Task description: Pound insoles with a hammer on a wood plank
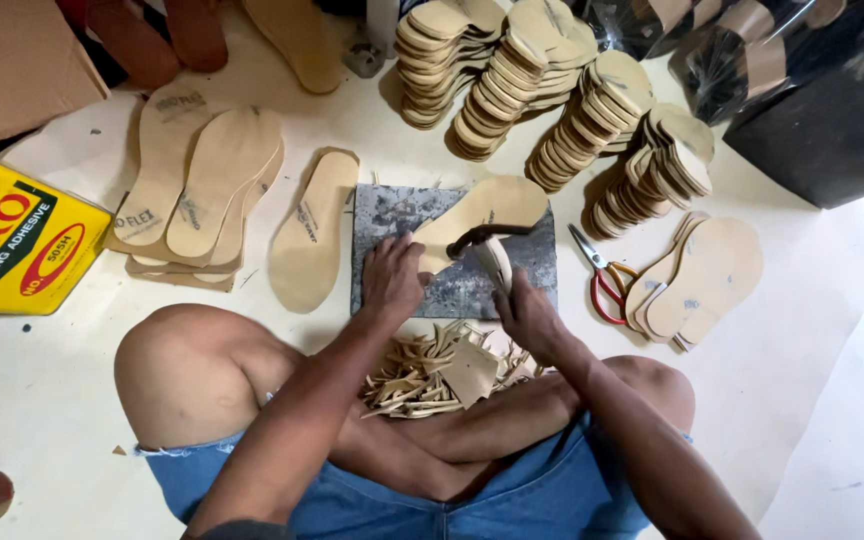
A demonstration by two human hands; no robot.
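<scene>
Seated cross-legged on a pale floor, the person I am watching trims a tan, foot-shaped insole blank (pixel 480 212) laid flat on a grey, scuffed stone cutting slab (pixel 537 262), which serves here as my landmark. The left hand (pixel 393 277) lies spread on the slab's near-left part, fingers pressing the heel end of the insole; the right hand (pixel 525 312), at the slab's near edge, is closed around a curved dark-bladed knife with a pale handle (pixel 487 246), its blade lying across the insole's waist. The two hands are apart, one pinning, one cutting. Just below the slab, between the knees, sits a heap of thin tan offcut strips (pixel 440 370). Right of the slab lie red-handled scissors (pixel 597 277) and, beyond them, a small fan of trimmed tan insoles (pixel 702 275); above and to its right stand leaning stacks of finished tan insoles (pixel 592 120); left of it lie larger uncut tan sole sheets (pixel 202 185) and, farther left, a yellow rectangular adhesive tin (pixel 17 245). In my judgement the cut goes best with the pinning fingers kept behind the blade's path, the insole held flat against the slab, and the knife drawn in one steady stroke along the outline rather than in short hacks.
</scene>
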